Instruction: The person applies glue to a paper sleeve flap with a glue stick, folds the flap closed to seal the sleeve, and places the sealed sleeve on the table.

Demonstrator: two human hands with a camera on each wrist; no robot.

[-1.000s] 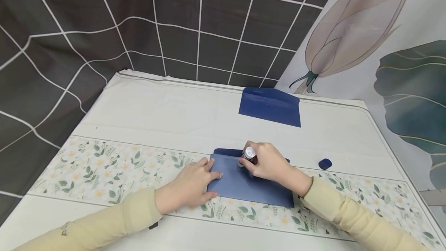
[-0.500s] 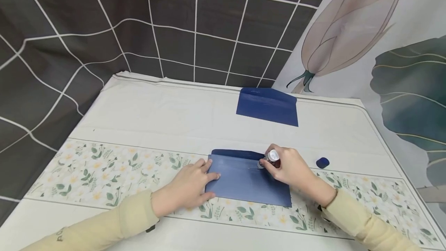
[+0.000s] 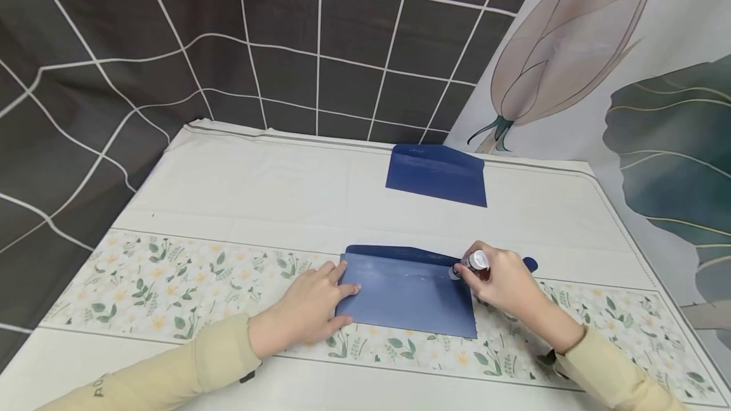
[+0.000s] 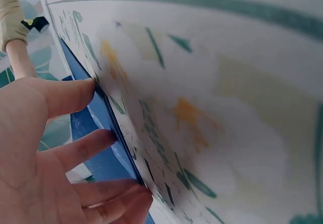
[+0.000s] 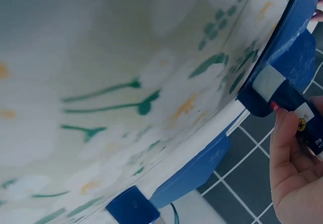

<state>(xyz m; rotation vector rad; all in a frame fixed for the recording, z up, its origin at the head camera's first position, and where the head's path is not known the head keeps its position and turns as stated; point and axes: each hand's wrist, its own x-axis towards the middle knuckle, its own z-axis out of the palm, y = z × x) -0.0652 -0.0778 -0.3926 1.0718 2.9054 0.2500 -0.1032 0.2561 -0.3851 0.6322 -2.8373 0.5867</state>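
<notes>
A blue envelope point(image 3: 408, 300) lies on the floral band of the tablecloth, its darker flap point(image 3: 400, 252) unfolded toward the far side. My left hand point(image 3: 308, 306) rests at its left end, fingers spread; in the left wrist view the fingertips point(image 4: 108, 137) touch the envelope near its edge. With my right hand point(image 3: 508, 284) I grip a glue stick point(image 3: 475, 262) by its barrel, tilted, its tip at the upper right corner of the envelope. The right wrist view shows the pale glue end point(image 5: 270, 82) against the blue paper.
Just beyond my right hand is the glue stick's blue cap point(image 3: 531, 264), partly hidden in the head view. A second blue envelope point(image 3: 436, 176) lies near the table's back edge. Behind the table hang a dark gridded curtain point(image 3: 274, 49) and a leaf-printed cloth point(image 3: 577, 81).
My right hand has slid the glue stick rightward along the envelope's upper edge, from near its middle to the right corner. My left hand stays at the left end.
</notes>
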